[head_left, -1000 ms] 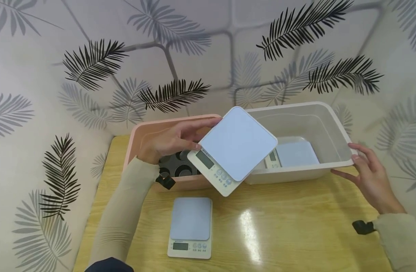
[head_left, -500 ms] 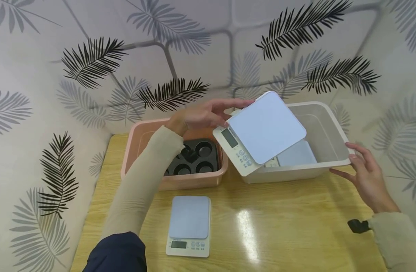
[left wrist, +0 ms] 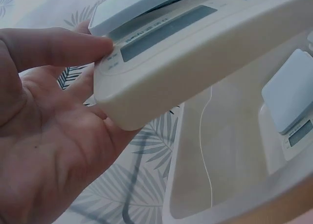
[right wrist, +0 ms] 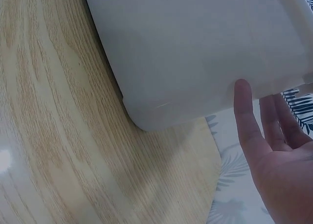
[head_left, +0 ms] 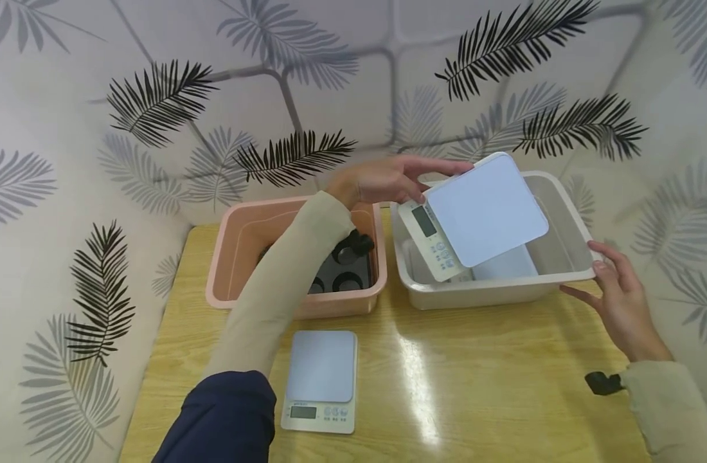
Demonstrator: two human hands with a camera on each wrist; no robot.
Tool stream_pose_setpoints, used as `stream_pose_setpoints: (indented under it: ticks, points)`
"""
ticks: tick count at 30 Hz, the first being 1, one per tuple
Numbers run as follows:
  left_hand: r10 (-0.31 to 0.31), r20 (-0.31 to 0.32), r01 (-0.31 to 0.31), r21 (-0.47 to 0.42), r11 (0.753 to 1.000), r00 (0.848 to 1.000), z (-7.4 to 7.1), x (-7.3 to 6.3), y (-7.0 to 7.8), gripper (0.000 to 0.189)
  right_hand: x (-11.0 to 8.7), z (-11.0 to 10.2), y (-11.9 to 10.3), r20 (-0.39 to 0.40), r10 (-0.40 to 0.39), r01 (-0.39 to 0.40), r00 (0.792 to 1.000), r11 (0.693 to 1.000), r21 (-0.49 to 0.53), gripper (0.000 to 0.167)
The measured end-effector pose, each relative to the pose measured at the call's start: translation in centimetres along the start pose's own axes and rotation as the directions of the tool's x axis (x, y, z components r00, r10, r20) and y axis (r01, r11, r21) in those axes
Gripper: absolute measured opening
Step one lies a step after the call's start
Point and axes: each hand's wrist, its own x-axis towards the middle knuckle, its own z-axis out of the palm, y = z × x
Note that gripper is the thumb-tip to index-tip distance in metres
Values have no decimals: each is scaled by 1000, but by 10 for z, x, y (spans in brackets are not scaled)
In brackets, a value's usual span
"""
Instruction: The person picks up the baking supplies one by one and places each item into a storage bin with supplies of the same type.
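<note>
My left hand [head_left: 388, 180] pinches a white kitchen scale [head_left: 488, 212] by its display-end corner. In the left wrist view the thumb [left wrist: 83, 48] lies on top beside the display, the other fingers underneath. This scale is tilted and overlaps a light grey plastic bin [head_left: 481, 297]. A second scale [head_left: 510, 263] lies inside the bin, partly hidden behind the held one. My right hand [head_left: 631, 308] holds the bin's right end at the rim, with one digit [right wrist: 243, 97] against the outer wall in the right wrist view.
Left of the grey bin stands a pink bin [head_left: 226, 257] with a dark muffin tin [head_left: 359, 270] in it, partly behind the left forearm. A third scale [head_left: 321, 370] lies on the wooden table [head_left: 481, 386] in front. A leaf-patterned wall covering [head_left: 342, 96] rises behind the bins.
My left hand has carried the scale to the right, from between the two bins to over the grey bin. My right hand has stayed at the grey bin's rim.
</note>
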Motion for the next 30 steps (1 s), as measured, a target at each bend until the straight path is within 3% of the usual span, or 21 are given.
stream_pose_setpoints:
  ticks: [3,8,12,15,19,30]
  points:
    - [-11,20,11,13,1000,1000,0,19,0,85,-3,-2,-1,-20,-2,2,1000,1000,1,46]
    - [-21,62,23,-36,999,998,3,50,-5,85,-4,-5,-2,-32,-18,18,999,1000,-11,46]
    - [-78,-9,78,-22,997,997,5,67,-14,84,-3,-6,0,-26,-24,24,999,1000,-12,45]
    - [-136,-68,136,-7,991,988,7,75,-22,83,-3,-5,3,-28,-23,22,999,1000,-11,44]
    - [-189,-90,190,5,982,978,8,83,-32,82,-3,-3,4,-33,-30,30,999,1000,-4,43]
    - [-238,-113,243,33,969,965,23,102,-55,85,0,2,5,-34,-39,37,999,998,-58,44]
